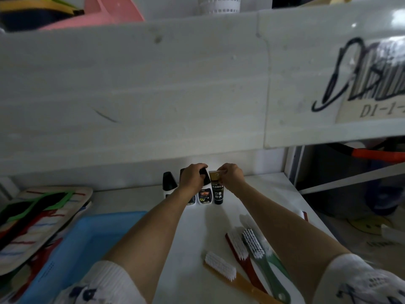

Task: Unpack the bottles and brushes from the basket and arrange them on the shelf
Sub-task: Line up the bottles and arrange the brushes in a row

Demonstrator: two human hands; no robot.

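Three white bottles with black caps stand in a row at the back of the white shelf (252, 194); the leftmost bottle (169, 183) stands free. My left hand (192, 177) grips the black cap of the right-hand white bottle (205, 195). Beside it stands a black tube with a gold top (218, 191), and my right hand (232, 175) pinches its top. Several brushes lie on the shelf near me: a yellow-handled brush (221, 267), a red-handled brush (237, 242) and a green-handled brush (255, 243). The blue basket (72, 244) sits at the lower left.
A broad white shelf board (153, 84) hangs overhead, close above my hands. Striped flip-flops (37, 216) lie left of the basket. Right of the shelf's upright (293, 167) is a dim area with a dark round container (381, 194) and an orange strap (379, 154).
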